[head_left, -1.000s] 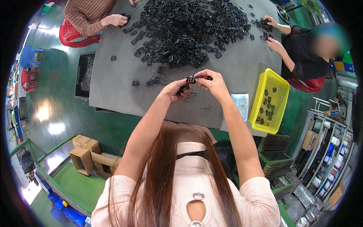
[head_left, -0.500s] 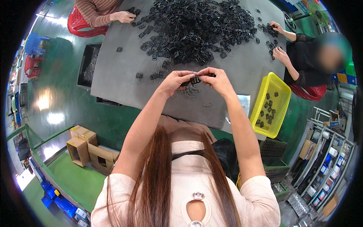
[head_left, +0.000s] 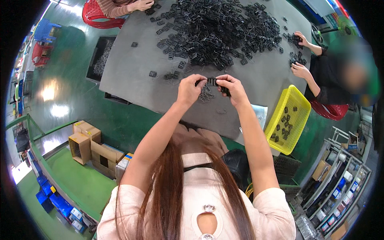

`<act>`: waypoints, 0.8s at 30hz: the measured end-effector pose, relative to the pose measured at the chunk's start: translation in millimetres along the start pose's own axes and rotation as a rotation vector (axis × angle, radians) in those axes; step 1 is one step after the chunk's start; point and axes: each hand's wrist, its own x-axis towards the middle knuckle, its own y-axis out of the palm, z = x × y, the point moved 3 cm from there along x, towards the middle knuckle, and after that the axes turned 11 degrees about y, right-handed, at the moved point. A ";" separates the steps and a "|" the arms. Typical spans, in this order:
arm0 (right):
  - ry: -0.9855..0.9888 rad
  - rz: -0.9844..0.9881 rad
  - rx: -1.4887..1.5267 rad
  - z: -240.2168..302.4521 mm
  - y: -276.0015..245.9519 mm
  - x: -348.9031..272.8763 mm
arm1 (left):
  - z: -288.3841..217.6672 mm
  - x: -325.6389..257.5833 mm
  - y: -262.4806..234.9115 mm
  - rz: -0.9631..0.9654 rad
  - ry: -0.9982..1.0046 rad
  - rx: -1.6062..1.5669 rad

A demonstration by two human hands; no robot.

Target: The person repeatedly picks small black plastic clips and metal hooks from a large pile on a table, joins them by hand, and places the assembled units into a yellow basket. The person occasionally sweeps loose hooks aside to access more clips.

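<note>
Above the near part of the grey table, my right hand (head_left: 233, 90) holds a small black slotted plastic buckle (head_left: 212, 82) between thumb and fingers. A second black buckle (head_left: 225, 92) is tucked under its fingers. My left hand (head_left: 189, 89) is pinched closed beside the first buckle's left end. Something dark shows among its fingers, too small to make out. Just below the hands lies a small heap of thin wire hooks (head_left: 206, 96), with one loose wire piece (head_left: 221, 111) nearer to me.
A large pile of black buckles (head_left: 216, 32) covers the far middle of the grey table (head_left: 132, 76). At right stands a yellow basket (head_left: 306, 114) with several buckles inside. Co-workers' hands (head_left: 301, 71) handle buckles at right and far left. A black bin (head_left: 93, 64) stands left of the table.
My hands have moved slightly apart, and the buckle between them shows more fully. A second buckle now shows in my right hand. The whole view has shifted a little.
</note>
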 end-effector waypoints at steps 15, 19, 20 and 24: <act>0.112 0.356 0.472 -52.1 21.0 63.3 | 178.2 62.5 -18.5 0.105 -0.338 0.463; 0.138 0.438 0.501 -44.2 51.9 83.4 | 161.1 80.5 -61.9 0.298 -0.506 -0.245; 0.177 0.380 0.347 -47.0 57.0 95.1 | 168.9 77.6 -73.1 0.379 -0.527 -0.046; 0.122 0.025 -0.493 -52.6 83.5 146.7 | 192.2 64.8 -115.3 0.546 -0.585 0.121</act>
